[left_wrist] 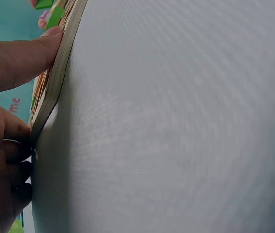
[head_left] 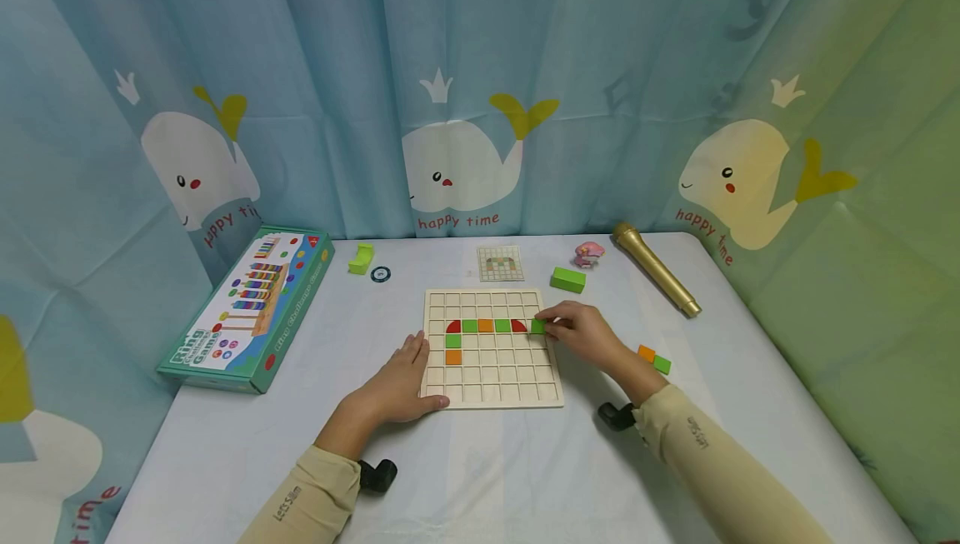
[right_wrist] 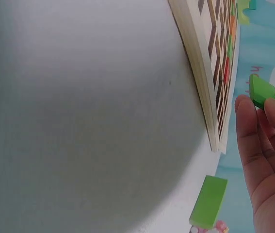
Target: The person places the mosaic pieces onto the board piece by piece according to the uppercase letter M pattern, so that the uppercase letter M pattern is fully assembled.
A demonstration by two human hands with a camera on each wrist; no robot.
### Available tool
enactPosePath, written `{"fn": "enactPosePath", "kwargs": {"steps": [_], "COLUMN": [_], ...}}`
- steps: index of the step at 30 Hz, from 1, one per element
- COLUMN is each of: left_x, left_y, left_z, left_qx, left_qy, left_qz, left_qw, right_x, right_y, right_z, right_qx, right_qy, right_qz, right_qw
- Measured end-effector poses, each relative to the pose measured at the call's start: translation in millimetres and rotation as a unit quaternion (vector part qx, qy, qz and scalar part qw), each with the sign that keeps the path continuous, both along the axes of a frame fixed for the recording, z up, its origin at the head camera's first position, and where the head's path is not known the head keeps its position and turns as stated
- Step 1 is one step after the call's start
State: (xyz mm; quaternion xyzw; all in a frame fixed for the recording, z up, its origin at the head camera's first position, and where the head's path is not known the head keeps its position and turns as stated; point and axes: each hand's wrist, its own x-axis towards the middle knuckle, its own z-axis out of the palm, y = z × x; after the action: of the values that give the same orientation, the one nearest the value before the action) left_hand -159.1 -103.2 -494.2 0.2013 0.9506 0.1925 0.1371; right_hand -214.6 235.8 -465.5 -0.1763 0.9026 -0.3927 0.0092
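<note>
Two hands work at a wooden grid board [head_left: 491, 351] lying flat on the white bench [head_left: 480, 469]. Right hand [head_left: 588, 336] pinches a small green block [head_left: 537, 326] between thumb and fingertips, over the right end of the board's second row, just beside a red quarter piece [head_left: 519, 326]. Left hand [head_left: 401, 377] lies flat with fingers relaxed against the board's left edge, thumb [left_wrist: 28, 56] pressing its front corner. Already in the grid sit a red arc [head_left: 453, 326], green and orange squares in a row, and a green and an orange square [head_left: 453, 356] below the arc. Most cells stand bare. Loose orange and green blocks [head_left: 654, 358] lie right of the right hand; a longer green block [head_left: 567, 279] lies behind the board, well apart.
</note>
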Motion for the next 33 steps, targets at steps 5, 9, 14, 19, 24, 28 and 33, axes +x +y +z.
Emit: {"fn": "enactPosePath", "kwargs": {"steps": [5, 9, 14, 19, 24, 28, 33], "left_x": [-0.1, 0.0, 0.2, 0.2, 0.5, 0.2, -0.9], "left_y": [-1, -1, -1, -1, -1, -1, -1], "left_z": [-0.2, 0.2, 0.5, 0.2, 0.8, 0.7, -0.8], "left_qx": [0.005, 0.007, 0.01, 0.014, 0.01, 0.006, -0.002], "left_qy": [0.001, 0.002, 0.0, -0.001, -0.001, -0.004, -0.003], "left_qz": [-0.001, 0.0, 0.002, 0.003, 0.004, 0.003, -0.003], "left_qw": [1.0, 1.0, 1.0, 0.9999, 0.9999, 1.0, 1.0], "right_x": [0.8, 1.5, 0.6, -0.6, -2.2, -3.7, -5.8], "right_y": [-6, -10, -16, -23, -29, -34, -40], "right_z": [-0.3, 0.8, 1.0, -1.4, -3.9, -4.6, -6.3], "right_qx": [0.0, -0.004, 0.005, 0.017, 0.014, 0.016, 0.028], "right_qy": [-0.005, -0.015, -0.014, -0.01, -0.014, -0.018, -0.014], "right_qz": [0.008, 0.006, 0.001, 0.002, 0.012, 0.014, 0.017], "right_qw": [1.0, 1.0, 1.0, 1.0, 1.0, 1.0, 0.999]}}
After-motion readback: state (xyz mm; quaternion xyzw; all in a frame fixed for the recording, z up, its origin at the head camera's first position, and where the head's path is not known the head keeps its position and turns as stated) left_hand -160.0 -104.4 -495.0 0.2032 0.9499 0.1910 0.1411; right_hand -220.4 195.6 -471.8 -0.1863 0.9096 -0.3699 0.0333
